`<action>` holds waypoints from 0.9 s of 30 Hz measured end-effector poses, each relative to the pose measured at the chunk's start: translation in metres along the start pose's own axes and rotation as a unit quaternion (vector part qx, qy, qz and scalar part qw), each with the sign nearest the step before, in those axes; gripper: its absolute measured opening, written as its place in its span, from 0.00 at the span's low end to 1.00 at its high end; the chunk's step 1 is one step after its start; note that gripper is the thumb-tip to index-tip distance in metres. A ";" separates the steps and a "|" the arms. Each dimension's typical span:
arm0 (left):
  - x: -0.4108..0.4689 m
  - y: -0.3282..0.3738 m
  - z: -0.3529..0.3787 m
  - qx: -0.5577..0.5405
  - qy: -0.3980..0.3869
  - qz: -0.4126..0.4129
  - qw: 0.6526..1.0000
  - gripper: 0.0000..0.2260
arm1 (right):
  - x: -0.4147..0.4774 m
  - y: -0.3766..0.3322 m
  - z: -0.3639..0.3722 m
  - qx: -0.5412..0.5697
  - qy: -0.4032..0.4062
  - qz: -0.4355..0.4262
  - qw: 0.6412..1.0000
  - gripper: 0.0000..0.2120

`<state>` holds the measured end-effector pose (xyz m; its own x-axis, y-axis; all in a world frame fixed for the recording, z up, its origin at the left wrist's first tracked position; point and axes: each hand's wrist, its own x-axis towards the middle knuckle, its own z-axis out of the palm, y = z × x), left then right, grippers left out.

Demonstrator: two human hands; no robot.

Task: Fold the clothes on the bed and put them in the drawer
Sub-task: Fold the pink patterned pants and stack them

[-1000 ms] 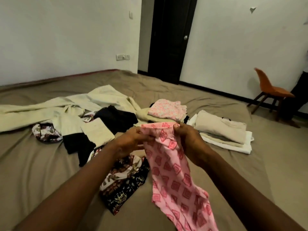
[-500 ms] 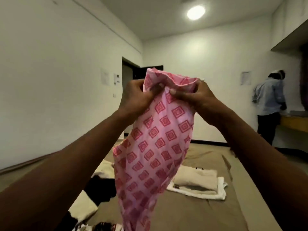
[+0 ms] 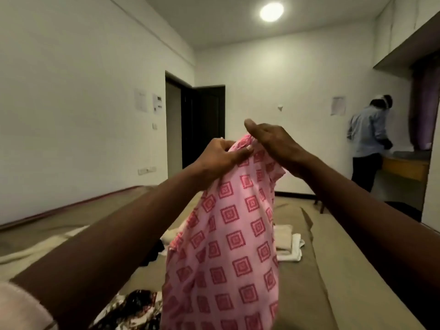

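A pink garment with red square patterns (image 3: 228, 246) hangs in the air over the bed (image 3: 309, 282). My left hand (image 3: 221, 158) grips its top edge, thumb pressed on the cloth. My right hand (image 3: 273, 141) is at the same top edge just to the right, thumb raised, fingers hidden behind the cloth. A folded pile of beige and white clothes (image 3: 289, 244) lies on the bed behind the garment. A dark patterned cloth (image 3: 133, 310) lies at the bottom left. No drawer is in view.
Cream cloth (image 3: 35, 251) is spread on the bed's left side. A dark door (image 3: 207, 125) stands open at the far wall. Another person (image 3: 366, 141) stands at a wooden desk (image 3: 402, 167) at the right. A white wall runs along the left.
The garment and both hands have come down a little from where they were held high. My right thumb has lifted off the cloth.
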<state>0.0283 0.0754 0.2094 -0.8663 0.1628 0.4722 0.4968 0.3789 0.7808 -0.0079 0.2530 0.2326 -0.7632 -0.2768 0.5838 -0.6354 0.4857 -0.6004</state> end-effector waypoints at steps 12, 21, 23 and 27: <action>-0.130 -0.229 0.050 0.112 -0.115 -0.174 0.972 0.12 | -0.051 0.130 0.087 0.032 0.077 0.099 0.992 0.26; -0.140 -0.240 0.073 0.016 0.211 -0.129 0.969 0.07 | -0.041 0.139 0.065 -0.029 0.138 0.111 0.984 0.30; -0.130 -0.222 0.054 0.102 0.184 -0.017 0.977 0.08 | -0.039 0.134 0.054 -0.068 0.169 0.097 0.978 0.33; -0.081 -0.180 -0.017 0.304 0.156 0.091 0.935 0.28 | -0.024 0.112 0.031 -0.128 0.229 0.066 0.963 0.35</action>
<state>0.0103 -0.0219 0.0372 -0.6658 0.0380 0.7451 0.4320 0.8339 0.3435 -0.0642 0.2881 0.1340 -0.6661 0.1682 0.7267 -0.4416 0.6962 -0.5659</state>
